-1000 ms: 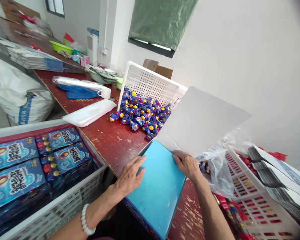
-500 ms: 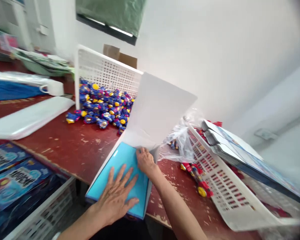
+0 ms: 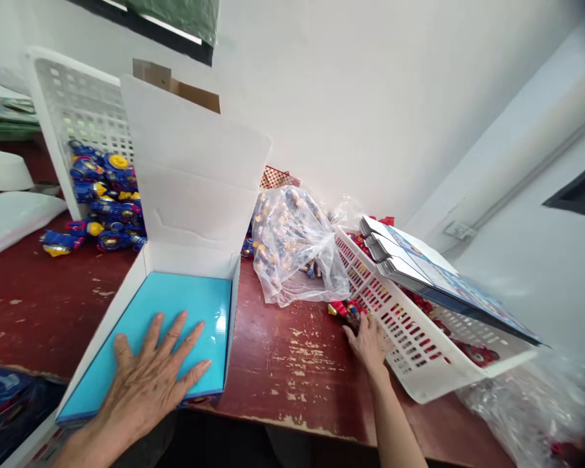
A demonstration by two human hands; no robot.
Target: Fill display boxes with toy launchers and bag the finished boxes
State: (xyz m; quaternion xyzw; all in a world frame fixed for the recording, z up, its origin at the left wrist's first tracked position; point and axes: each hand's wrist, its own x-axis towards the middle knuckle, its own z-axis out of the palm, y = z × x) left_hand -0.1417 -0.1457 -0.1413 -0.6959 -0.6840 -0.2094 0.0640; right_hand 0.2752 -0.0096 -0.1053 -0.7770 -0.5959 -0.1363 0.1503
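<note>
An open white box [image 3: 190, 175] stands on the table with its lid raised, and a glossy light-blue panel [image 3: 195, 292] covers its inside. My left hand [image 3: 151, 374] lies flat on that panel, fingers spread, holding nothing. Over at the right, my right hand [image 3: 370, 344] reaches down to a red toy with yellow parts [image 3: 342, 309] on the tabletop beside a white basket. Its fingers and thumb close round the toy's near part, which they hide.
The white basket [image 3: 414, 351] holds red toys, with a stack of printed flat cartons [image 3: 433, 266] across it. A clear plastic bag of toys [image 3: 292, 240] lies mid-table. Blue and yellow toys [image 3: 110, 195] spill from another white basket [image 3: 49, 123] at left.
My right hand has left the box's inside and moved right to the red toy. The left hand stays flat on the blue panel. The view has swung to the right.
</note>
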